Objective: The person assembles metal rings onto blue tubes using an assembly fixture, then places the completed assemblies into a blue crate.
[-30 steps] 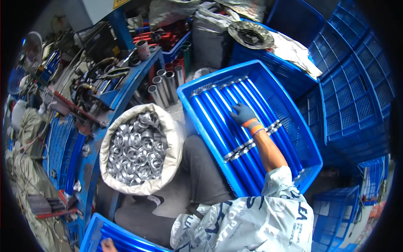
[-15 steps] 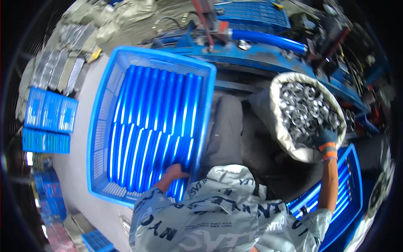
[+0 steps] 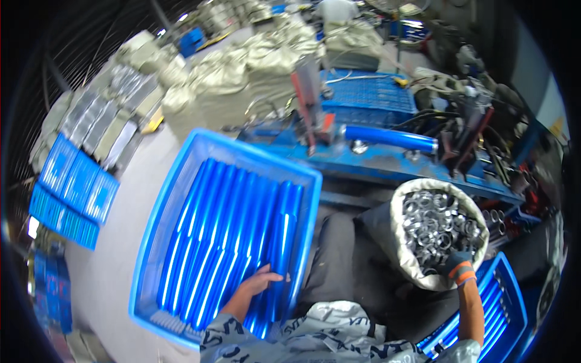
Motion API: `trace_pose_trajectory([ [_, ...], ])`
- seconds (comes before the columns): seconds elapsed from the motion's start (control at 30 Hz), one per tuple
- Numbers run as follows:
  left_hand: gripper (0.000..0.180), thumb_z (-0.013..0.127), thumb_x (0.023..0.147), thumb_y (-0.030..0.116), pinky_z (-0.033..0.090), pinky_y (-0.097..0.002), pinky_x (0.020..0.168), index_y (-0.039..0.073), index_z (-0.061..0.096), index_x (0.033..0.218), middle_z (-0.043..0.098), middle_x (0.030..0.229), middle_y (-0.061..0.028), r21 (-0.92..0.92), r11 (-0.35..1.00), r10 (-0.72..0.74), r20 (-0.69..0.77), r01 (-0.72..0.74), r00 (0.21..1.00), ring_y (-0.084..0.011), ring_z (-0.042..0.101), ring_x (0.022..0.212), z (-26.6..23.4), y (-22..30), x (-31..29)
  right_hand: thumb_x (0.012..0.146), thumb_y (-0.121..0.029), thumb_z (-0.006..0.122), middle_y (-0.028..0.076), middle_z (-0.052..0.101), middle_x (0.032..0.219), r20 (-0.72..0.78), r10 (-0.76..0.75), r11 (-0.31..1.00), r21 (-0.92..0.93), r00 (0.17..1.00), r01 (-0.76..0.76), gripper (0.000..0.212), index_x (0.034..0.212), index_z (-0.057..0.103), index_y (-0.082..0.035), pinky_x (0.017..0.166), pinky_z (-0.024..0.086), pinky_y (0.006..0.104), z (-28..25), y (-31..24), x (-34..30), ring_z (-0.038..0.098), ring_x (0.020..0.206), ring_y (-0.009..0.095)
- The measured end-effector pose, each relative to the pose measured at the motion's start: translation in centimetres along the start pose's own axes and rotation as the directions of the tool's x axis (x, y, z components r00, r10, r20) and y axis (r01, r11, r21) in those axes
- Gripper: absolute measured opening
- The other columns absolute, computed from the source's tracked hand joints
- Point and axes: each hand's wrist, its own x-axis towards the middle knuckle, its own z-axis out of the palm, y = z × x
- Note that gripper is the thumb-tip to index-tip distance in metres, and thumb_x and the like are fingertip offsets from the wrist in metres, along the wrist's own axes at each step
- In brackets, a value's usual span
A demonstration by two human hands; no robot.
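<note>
My left hand [image 3: 261, 281] is bare and lies over the shiny blue tubes [image 3: 227, 212] in a large blue plastic crate [image 3: 138, 284]. Its fingers are stretched out to the right, touching or just above a tube near the crate's right side. My right hand [image 3: 459, 266], in a dark glove with an orange cuff, reaches into the near right edge of a pale cloth sack [image 3: 396, 212]. Silvery metal rings [image 3: 433, 227] fill that sack. The gloved fingertips are hidden among the rings, so whether they grip one does not show.
Ahead stands a blue metal bench [image 3: 387, 162] with one blue tube [image 3: 390, 139] lying across its fixtures. A second blue crate [image 3: 514, 302] with tubes is beside my right forearm. Stacked blue crates [image 3: 78, 175] and pale sacks [image 3: 242, 66] stand at the far left and back.
The view has tipped up, so everything sits lower in the picture. My left hand's fingers are now more stretched out, and a tube at the crate's right lies out of line. My right hand stays at the sack.
</note>
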Motion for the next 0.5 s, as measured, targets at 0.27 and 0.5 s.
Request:
trace_pose_trajectory([
  [0.27,0.103,0.105,0.077,0.038,0.052,-0.0437,0.122,-0.005,0.059,0.159,0.073,0.15,-0.0216,0.775,0.546,0.31,0.165,-0.317,0.936,-0.0336,0.07,0.139,19.1,15.0,8.7,0.091,-0.056,0.08,0.019,0.082,0.092,0.158,-0.048,0.957,0.29,0.986,0.0,0.043,0.095,0.087,-0.014,0.079,0.063,0.0552,-6.5,1.4,-3.5,0.08,0.088,0.044],
  [0.5,0.077,0.089,0.078,0.023,0.062,-0.0481,0.106,0.008,0.068,0.15,0.081,0.13,-0.0219,0.858,-0.035,0.446,0.473,-0.513,0.76,-0.0417,0.08,0.122,32.0,19.2,7.0,0.114,-0.055,0.072,-0.001,0.078,0.11,0.208,0.279,-0.775,0.625,0.938,0.091,0.049,0.129,0.072,-0.008,0.085,0.065,0.0387,-11.4,-6.1,-3.4,0.077,0.096,0.018],
])
